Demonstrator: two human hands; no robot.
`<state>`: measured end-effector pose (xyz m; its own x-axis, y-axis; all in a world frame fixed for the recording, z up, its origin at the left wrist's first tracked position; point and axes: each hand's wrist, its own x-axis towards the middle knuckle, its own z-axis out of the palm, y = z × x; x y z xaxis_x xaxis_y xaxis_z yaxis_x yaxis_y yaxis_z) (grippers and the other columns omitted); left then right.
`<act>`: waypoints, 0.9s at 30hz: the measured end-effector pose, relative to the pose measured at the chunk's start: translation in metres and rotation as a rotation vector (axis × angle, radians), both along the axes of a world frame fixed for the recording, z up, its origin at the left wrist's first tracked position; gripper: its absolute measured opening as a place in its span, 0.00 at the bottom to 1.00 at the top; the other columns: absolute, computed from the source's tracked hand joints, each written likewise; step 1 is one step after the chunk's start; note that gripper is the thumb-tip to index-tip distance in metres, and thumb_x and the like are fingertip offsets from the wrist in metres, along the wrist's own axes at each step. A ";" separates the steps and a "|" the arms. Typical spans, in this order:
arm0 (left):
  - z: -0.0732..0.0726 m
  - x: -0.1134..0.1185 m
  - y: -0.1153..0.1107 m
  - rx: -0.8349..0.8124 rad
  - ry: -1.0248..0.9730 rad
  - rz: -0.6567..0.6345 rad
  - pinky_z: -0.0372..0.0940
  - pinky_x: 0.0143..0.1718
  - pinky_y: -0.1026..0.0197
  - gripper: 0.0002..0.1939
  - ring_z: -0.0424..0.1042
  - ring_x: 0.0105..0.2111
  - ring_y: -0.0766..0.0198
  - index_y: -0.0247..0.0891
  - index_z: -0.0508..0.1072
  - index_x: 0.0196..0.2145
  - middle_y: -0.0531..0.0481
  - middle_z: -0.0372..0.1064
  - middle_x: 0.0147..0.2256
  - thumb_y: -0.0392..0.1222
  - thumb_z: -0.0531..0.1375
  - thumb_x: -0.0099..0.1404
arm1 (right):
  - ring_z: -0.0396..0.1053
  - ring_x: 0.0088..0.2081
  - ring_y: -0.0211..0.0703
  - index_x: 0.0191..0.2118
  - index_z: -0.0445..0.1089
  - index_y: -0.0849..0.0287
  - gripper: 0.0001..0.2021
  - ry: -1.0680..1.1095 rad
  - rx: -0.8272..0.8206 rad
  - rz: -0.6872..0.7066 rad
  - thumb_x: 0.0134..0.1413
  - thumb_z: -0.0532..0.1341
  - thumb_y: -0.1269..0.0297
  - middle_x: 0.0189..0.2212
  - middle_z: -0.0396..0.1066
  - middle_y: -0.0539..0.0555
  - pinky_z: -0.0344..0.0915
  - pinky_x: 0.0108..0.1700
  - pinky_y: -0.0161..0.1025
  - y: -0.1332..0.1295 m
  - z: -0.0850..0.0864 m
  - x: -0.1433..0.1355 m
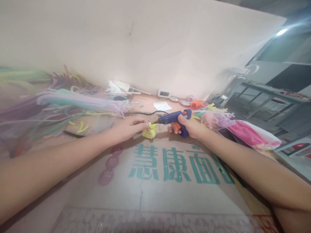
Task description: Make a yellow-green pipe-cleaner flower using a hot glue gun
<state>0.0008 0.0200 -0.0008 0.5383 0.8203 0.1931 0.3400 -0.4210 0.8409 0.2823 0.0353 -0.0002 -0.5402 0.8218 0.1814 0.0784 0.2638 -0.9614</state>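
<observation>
My right hand is wrapped round the handle of a dark blue glue gun with an orange trigger. The gun's nozzle points left and meets, or nearly meets, the top of a small yellow fuzzy piece, which looks made of bent pipe cleaner. Fingers of my left hand pinch that yellow piece at its upper left side. A black cord runs behind the gun to the left. Both hands are over a printed sheet with large green characters.
Bundles of pastel pipe cleaners lie at the left. Along the wall are a small white digital display, a white paper and round tins. Orange, yellow and purple fuzzy pieces and a pink bundle lie at the right. Another table stands beyond.
</observation>
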 end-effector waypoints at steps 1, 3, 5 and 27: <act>0.001 0.000 0.000 -0.004 0.001 0.003 0.65 0.51 0.54 0.16 0.73 0.46 0.54 0.39 0.75 0.34 0.48 0.75 0.43 0.53 0.57 0.68 | 0.63 0.19 0.36 0.19 0.69 0.59 0.35 0.001 0.003 0.000 0.46 0.64 0.27 0.15 0.65 0.50 0.68 0.29 0.39 0.000 0.000 0.000; 0.002 0.001 -0.002 -0.006 0.005 0.005 0.65 0.51 0.54 0.16 0.73 0.47 0.54 0.39 0.75 0.32 0.47 0.75 0.43 0.53 0.57 0.67 | 0.65 0.20 0.37 0.18 0.69 0.59 0.35 -0.004 0.007 -0.003 0.46 0.63 0.27 0.15 0.65 0.50 0.66 0.26 0.38 0.000 0.000 -0.001; 0.004 0.002 -0.003 -0.010 0.009 0.010 0.65 0.50 0.54 0.16 0.73 0.46 0.54 0.39 0.74 0.32 0.47 0.75 0.43 0.53 0.57 0.67 | 0.67 0.22 0.39 0.18 0.68 0.59 0.35 -0.014 0.006 -0.008 0.47 0.63 0.26 0.15 0.64 0.50 0.64 0.24 0.37 -0.001 0.000 -0.001; 0.001 -0.001 0.000 -0.017 -0.026 0.036 0.65 0.49 0.58 0.16 0.73 0.44 0.56 0.40 0.77 0.37 0.49 0.76 0.42 0.55 0.57 0.69 | 0.68 0.22 0.40 0.18 0.68 0.59 0.35 -0.007 -0.010 -0.017 0.46 0.63 0.26 0.15 0.63 0.50 0.66 0.26 0.39 -0.002 0.002 -0.002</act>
<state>0.0003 0.0197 0.0001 0.5031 0.8426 0.1923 0.3332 -0.3944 0.8564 0.2805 0.0337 0.0016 -0.5276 0.8324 0.1698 0.0894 0.2532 -0.9633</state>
